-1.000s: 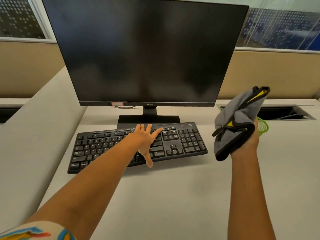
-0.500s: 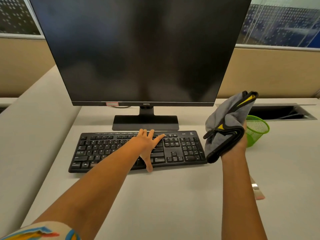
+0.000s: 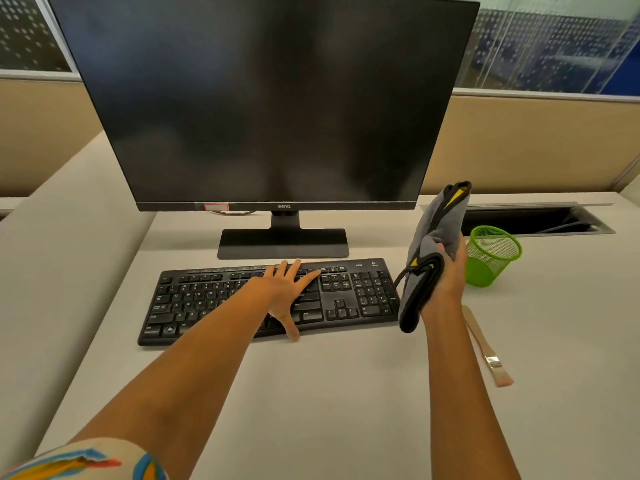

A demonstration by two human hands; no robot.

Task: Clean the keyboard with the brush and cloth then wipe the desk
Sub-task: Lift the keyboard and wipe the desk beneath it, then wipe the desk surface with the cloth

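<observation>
We're in an office cubicle: a monitor [image 3: 270, 98] and keyboard [image 3: 360, 296] sit on a pale desk [image 3: 346, 410], fenced by beige partitions [image 3: 536, 143] topped with dotted glass [image 3: 554, 46], beside a green mesh cup [image 3: 491, 258].

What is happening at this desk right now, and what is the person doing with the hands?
A person is cleaning at a desk. The left hand lies flat, fingers spread, on the black keyboard. The right hand holds a folded grey cloth raised beside the keyboard's right end. The brush lies untouched on the desk at the right, near a green mesh cup.
</observation>
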